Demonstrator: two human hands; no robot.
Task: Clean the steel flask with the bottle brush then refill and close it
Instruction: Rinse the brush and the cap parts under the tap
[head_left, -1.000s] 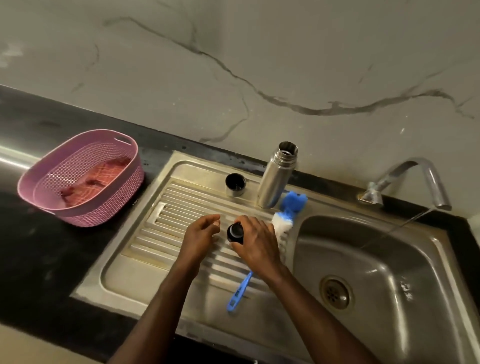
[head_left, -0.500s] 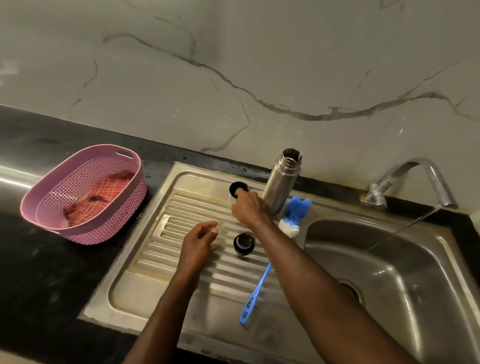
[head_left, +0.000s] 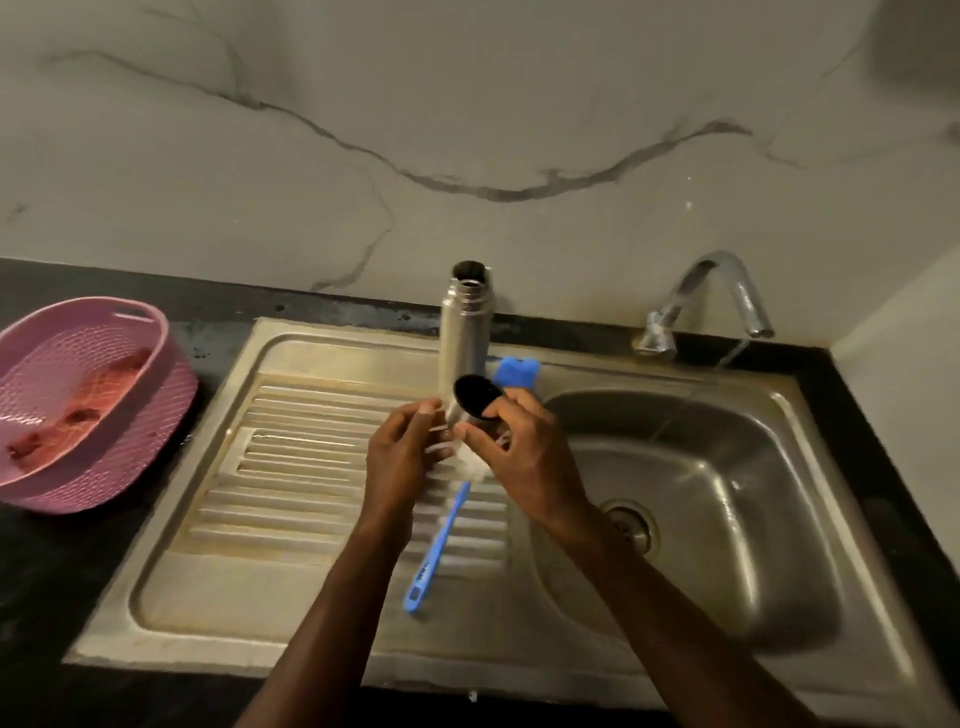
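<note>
The steel flask (head_left: 464, 332) stands upright and uncapped at the back of the drainboard. My right hand (head_left: 524, 447) grips a steel cup-shaped cap (head_left: 475, 397) just in front of the flask, tilted so its dark inside faces me. Close beside the cap on the left is my left hand (head_left: 402, 452), fingers curled toward it; whether it holds anything is hidden. The bottle brush (head_left: 436, 545) lies on the drainboard under my hands, with its blue handle toward me, white bristles beneath the hands and blue tip beside the flask. The small stopper is out of sight.
The sink basin (head_left: 727, 519) is on the right, and a thin stream of water runs from the tap (head_left: 727, 291). A pink basket (head_left: 156, 415) with a reddish cloth stands on the dark counter at left. The marble wall is close behind.
My right hand took the steel cap from the back of the drainboard and brought it toward me. My left hand rose to meet it. The stopper on the ribs is now covered.
</note>
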